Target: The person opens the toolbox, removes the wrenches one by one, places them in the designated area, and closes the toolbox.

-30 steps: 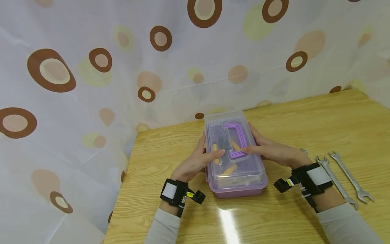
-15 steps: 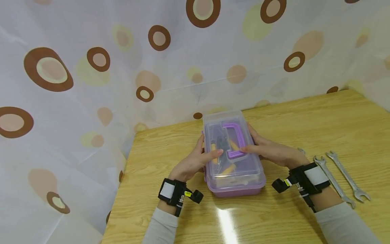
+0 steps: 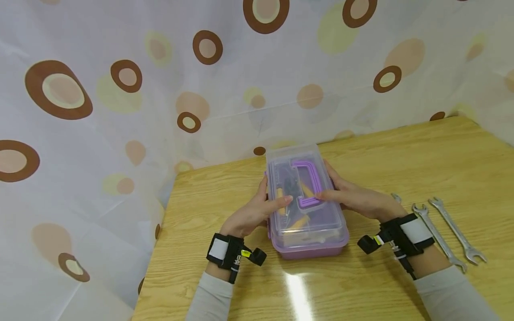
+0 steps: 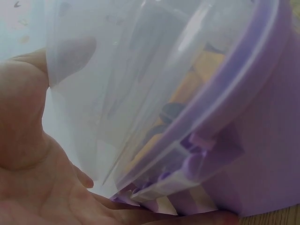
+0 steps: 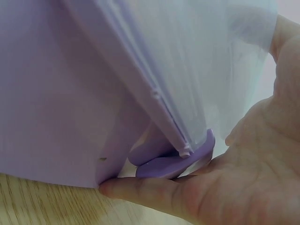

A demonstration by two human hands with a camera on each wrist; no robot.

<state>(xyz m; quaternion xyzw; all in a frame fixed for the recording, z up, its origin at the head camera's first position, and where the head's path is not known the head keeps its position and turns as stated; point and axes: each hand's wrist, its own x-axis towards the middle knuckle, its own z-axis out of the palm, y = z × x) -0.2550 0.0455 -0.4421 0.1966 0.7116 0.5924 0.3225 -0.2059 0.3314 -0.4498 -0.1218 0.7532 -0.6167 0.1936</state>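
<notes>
A plastic toolbox point(image 3: 321, 220) with a purple base and clear lid sits on the table, its lid down. A purple handle point(image 3: 315, 176) lies flat on the lid, and orange-handled items show through it. My left hand point(image 3: 249, 216) grips the left side, thumb over the lid and fingers along the side, near a purple hinge-like fitting point(image 4: 201, 157) in the left wrist view. My right hand point(image 3: 359, 198) grips the opposite side, its thumb by the handle. In the right wrist view its fingers lie under a purple latch point(image 5: 176, 164) at the rim.
Two open-ended wrenches point(image 3: 458, 229) lie on the wooden table point(image 3: 205, 200) to the right, beside and partly behind my right wrist. Another metal tool end point(image 3: 396, 198) peeks out above that wrist. A patterned curtain point(image 3: 225, 89) hangs behind the table and along its left.
The head view has shifted slightly, so everything sits a little further left. Both hands keep their hold on the toolbox, and its lid stays down.
</notes>
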